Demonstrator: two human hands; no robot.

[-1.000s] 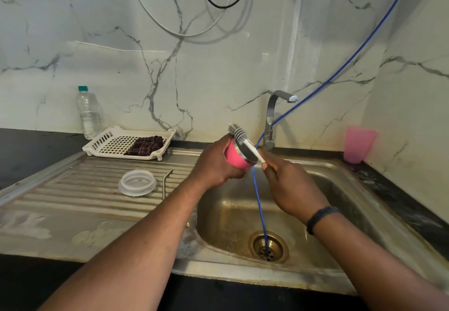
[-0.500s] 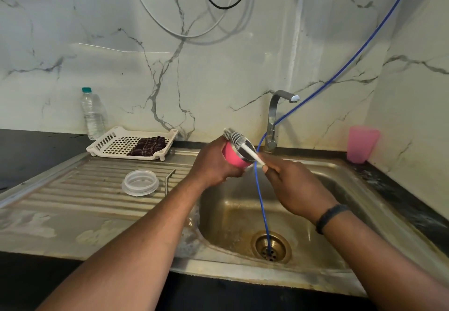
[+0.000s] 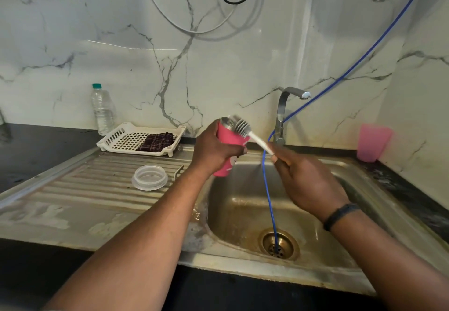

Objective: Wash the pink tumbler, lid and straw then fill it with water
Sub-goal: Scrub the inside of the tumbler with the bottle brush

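My left hand (image 3: pixel 215 151) grips the pink tumbler (image 3: pixel 229 138), held nearly upright over the left rim of the sink (image 3: pixel 245 203). My right hand (image 3: pixel 306 181) holds the white handle of a bottle brush (image 3: pixel 245 129); its grey bristle head rests across the tumbler's steel rim. The clear lid (image 3: pixel 150 177) lies on the ribbed drainboard to the left. A thin metal straw (image 3: pixel 178 172) lies beside the lid.
The steel tap (image 3: pixel 283 113) stands behind the sink; no water shows at its spout. A blue hose (image 3: pixel 268 196) hangs down into the drain. A white basket (image 3: pixel 141 139) with a dark cloth, a water bottle (image 3: pixel 102 110) and a pink cup (image 3: pixel 373 143) stand along the wall.
The tumbler has turned from lying tilted, mouth toward me, to nearly upright. The brush head stays at the rim and both hands sit slightly higher.
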